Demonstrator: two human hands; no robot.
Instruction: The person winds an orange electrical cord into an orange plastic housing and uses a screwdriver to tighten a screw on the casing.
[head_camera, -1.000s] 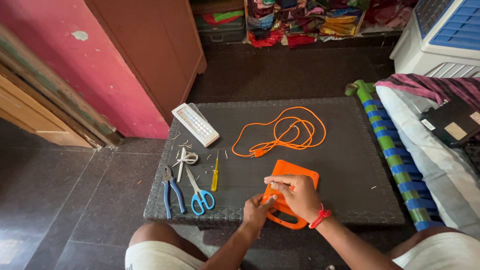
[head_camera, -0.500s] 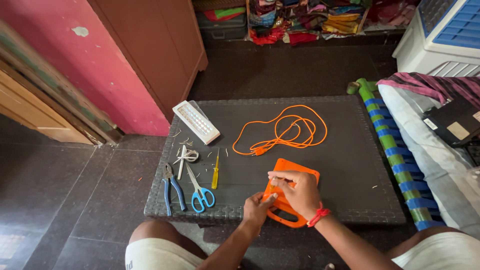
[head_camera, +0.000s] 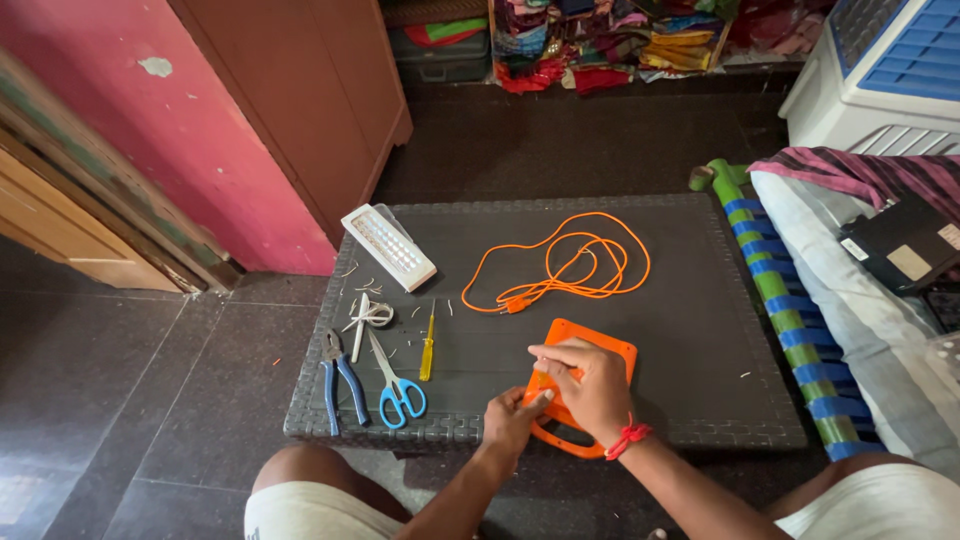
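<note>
An orange plastic box (head_camera: 600, 348) with a handle loop lies near the front edge of a low dark table (head_camera: 700, 330). My right hand (head_camera: 588, 388) rests on top of it, fingers curled over its middle; a red thread circles that wrist. My left hand (head_camera: 512, 420) grips the box's near left edge. Behind the box a coiled orange cord (head_camera: 575, 262) with a plug lies loose on the table.
Left on the table lie blue-handled pliers (head_camera: 338, 382), blue scissors (head_camera: 396, 390), a yellow screwdriver (head_camera: 428, 345), white wire scraps (head_camera: 366, 314) and a white rectangular lamp unit (head_camera: 388, 246). A striped cot with bedding (head_camera: 800, 320) stands right; a pink wall and wooden cupboard stand left.
Both hands stay on the orange box; my right hand has shifted slightly over its top. The view has tilted a little.
</note>
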